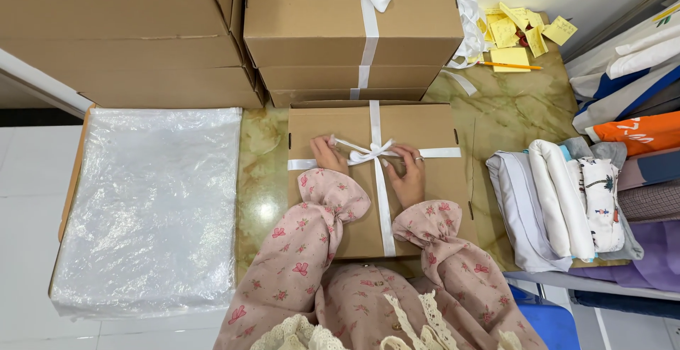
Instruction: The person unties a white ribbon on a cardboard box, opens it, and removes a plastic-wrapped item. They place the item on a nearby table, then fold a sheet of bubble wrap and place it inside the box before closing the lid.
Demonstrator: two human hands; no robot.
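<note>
Pink flowery sleeves (312,251) with puffy cuffs sit closest to the camera, at 6 o'clock. They lead up to two hands on a flat brown cardboard box (425,201) in the middle of a green marble table (510,109). White ribbon (384,208) goes across the box both ways and meets in a bow (368,154) on top. The left hand (327,154) pinches the ribbon just beside the bow at its 9 o'clock side. The right hand (409,176) pinches the ribbon at the bow's 3 o'clock side, and it wears a ring. Both hands are closed on the ribbon.

At 12 o'clock, touching the box, stands a stack of brown boxes tied with white ribbon (354,31). At 10 o'clock is a bigger pile of plain brown boxes (127,38). At 9 o'clock lies a clear plastic sheet (152,208) on a board. At 3 o'clock is a pile of folded cloths (567,201), near the box but not touching it. At 1 o'clock lie yellow sticky notes (513,31) and an orange pencil (510,65).
</note>
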